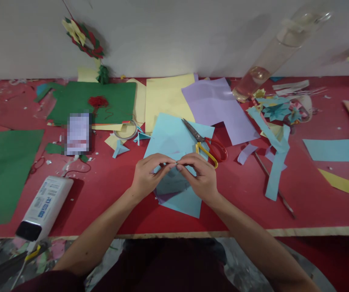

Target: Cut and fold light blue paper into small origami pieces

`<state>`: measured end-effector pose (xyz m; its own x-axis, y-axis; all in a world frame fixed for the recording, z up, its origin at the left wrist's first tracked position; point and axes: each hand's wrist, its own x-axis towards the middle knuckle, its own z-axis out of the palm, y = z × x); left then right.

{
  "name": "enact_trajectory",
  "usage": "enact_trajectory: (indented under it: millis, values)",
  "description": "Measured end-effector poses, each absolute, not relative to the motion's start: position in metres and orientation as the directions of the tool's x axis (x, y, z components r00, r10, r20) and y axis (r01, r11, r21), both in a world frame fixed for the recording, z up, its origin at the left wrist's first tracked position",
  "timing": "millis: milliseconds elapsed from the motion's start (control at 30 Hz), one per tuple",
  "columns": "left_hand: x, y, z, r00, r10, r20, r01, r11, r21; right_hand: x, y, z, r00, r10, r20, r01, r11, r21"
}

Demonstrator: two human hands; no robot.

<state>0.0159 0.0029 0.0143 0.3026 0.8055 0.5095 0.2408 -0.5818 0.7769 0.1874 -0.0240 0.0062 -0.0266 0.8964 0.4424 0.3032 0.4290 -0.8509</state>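
Note:
My left hand [150, 173] and my right hand [200, 176] meet fingertip to fingertip above a light blue paper sheet [165, 134]. Thumb and forefinger of each are pinched together around something tiny, mostly hidden by the fingertips. Scissors [203, 140] with one red and one yellow handle loop lie on the sheet, just beyond my right hand, blades pointing away to the left. Under my hands, more blue paper [189, 205] reaches toward the table's front, with a purple edge [165, 198] showing.
Green sheets [113, 97] with red thread [98, 101], yellow paper [168, 97] and purple paper [220, 105] lie behind. Left are a phone [78, 134], a tape roll [126, 129] and a white power bank [45, 202]. Right are blue strips [274, 174], a thin stick [284, 198] and a tall bottle [266, 61].

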Motion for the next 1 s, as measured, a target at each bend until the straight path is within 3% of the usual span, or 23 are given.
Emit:
enact_trajectory:
  millis: [333,567,733,1000]
  values:
    - [0.015,0.004,0.014,0.3,0.805,0.511,0.274,-0.586,0.762,0.188,-0.024,0.005,-0.041,0.907,0.419,0.285,0.412,-0.865]
    - [0.009,0.007,0.012,0.266,0.74,0.618,0.257,-0.672,0.694,0.189,-0.025,-0.004,-0.023,0.957,0.29,0.094,0.291,-0.952]
    - [0.006,0.009,0.011,0.312,0.618,0.722,0.228,-0.786,0.575,0.19,-0.023,-0.003,-0.035,0.936,0.349,0.099,0.351,-0.931]
    - [0.0,0.013,0.01,0.432,0.436,0.789,0.325,-0.892,0.314,0.192,-0.019,0.002,-0.078,0.885,0.459,0.325,0.458,-0.828]
